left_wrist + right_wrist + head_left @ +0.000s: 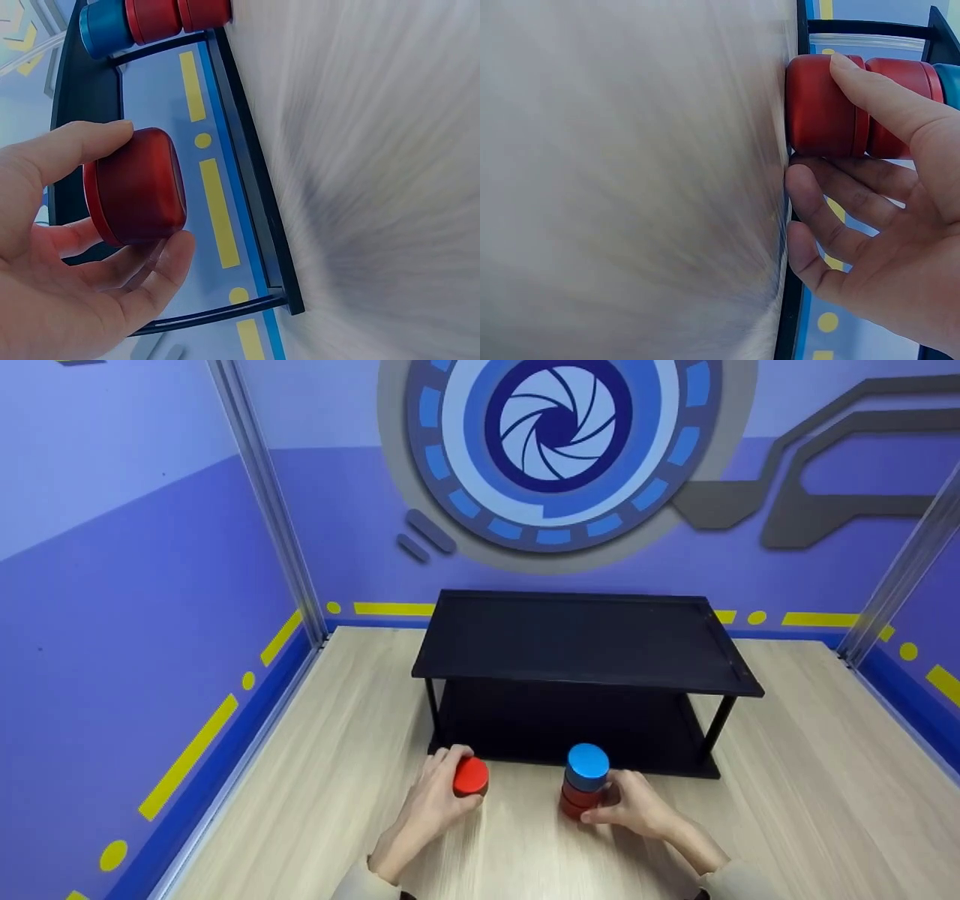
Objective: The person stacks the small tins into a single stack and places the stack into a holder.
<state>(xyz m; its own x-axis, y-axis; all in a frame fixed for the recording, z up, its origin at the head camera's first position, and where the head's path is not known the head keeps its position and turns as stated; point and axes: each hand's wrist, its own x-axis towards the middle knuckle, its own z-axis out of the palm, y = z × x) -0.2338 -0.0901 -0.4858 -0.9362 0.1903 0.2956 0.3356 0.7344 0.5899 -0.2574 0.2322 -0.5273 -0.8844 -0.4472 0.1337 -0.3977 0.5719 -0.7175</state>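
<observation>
- left hand (437,804): thumb and fingers curled round the single red canister (471,777), gripping it by its sides; the left wrist view shows its base raised above the table (352,720).
- single red canister: held at the front left corner of the black shelf (577,637), well apart from the stack.
- right hand (634,806): thumb and fingers hold the lower red canister (817,109) from its right side; in the right wrist view the thumb tip lies near its lid seam, and two fingers bend free of it.
- stack: the lower red canister at the bottom, its base at the table; the middle red canister (911,75) upon it; the blue canister (587,765) on top, all three touching.
- black shelf: two tiers on thin posts, standing on the table behind both hands; the stack is just in front of its lower tier, right of centre.
- background: blue-violet wall panel (345,525) bearing a circular emblem (557,427) and yellow marks.
</observation>
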